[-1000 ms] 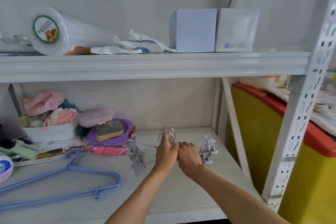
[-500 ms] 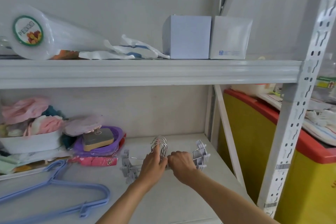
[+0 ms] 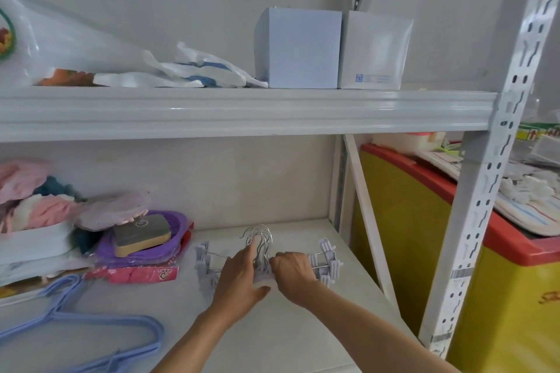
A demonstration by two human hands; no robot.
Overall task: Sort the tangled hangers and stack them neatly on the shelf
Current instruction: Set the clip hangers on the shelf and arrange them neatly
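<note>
A bundle of grey clip hangers (image 3: pixel 324 257) with metal hooks (image 3: pixel 261 238) lies on the lower white shelf (image 3: pixel 291 333), hooks pointing to the back wall. My left hand (image 3: pixel 239 278) rests over the bundle's left half, index finger stretched up along the hooks. My right hand (image 3: pixel 292 274) grips the bundle's middle bar from the right. The hands hide the centre of the bundle; clips stick out at both ends. Blue plastic hangers (image 3: pixel 91 330) lie flat at the shelf's front left.
Purple bowls holding a grey block (image 3: pixel 142 235), a pink packet (image 3: pixel 136 274) and a tub of cloths (image 3: pixel 33 221) crowd the shelf's left back. The upper shelf (image 3: pixel 242 112) carries two white boxes (image 3: pixel 298 48). A yellow-red chest (image 3: pixel 497 254) stands beyond the right upright (image 3: pixel 485 179).
The hanger bundle has dropped flat onto the shelf with both hands still on it. My left index finger now stretches along the hooks. The camera has moved closer and to the right.
</note>
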